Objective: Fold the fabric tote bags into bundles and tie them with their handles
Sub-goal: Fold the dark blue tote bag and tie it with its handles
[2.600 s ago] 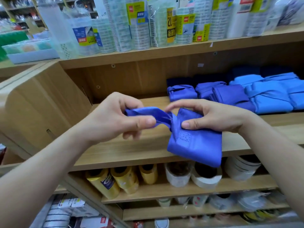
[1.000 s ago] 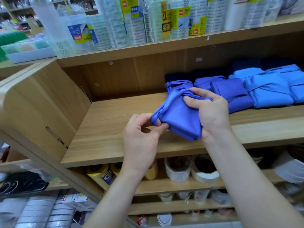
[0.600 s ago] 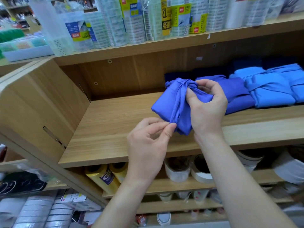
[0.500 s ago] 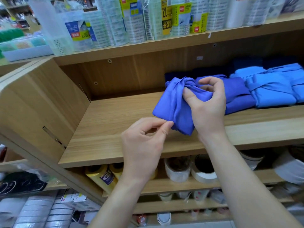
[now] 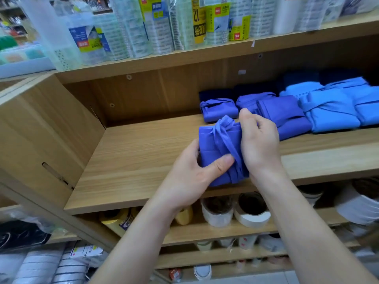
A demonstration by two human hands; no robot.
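Note:
A folded violet-blue tote bag bundle (image 5: pixel 215 146) is held over the front of the wooden shelf (image 5: pixel 143 152), its handle wound around it and knotted at the top. My left hand (image 5: pixel 190 177) grips its lower left corner, thumb pressed on the front. My right hand (image 5: pixel 259 144) grips its right side, fingers curled by the knot. Tied violet bundles (image 5: pixel 218 110) and light blue bundles (image 5: pixel 330 111) lie in a row at the back right of the same shelf.
Wrapped packs of tape rolls (image 5: pixel 184 23) line the shelf above. Yellow and white tape rolls (image 5: pixel 252 212) fill the shelf below. The left half of the wooden shelf is bare wood, bounded by a side panel (image 5: pixel 41 140).
The bundle came down and nearer to the shelf's front edge. My left hand went from pinching the handle end to gripping the bundle's lower corner. The right hand kept its hold.

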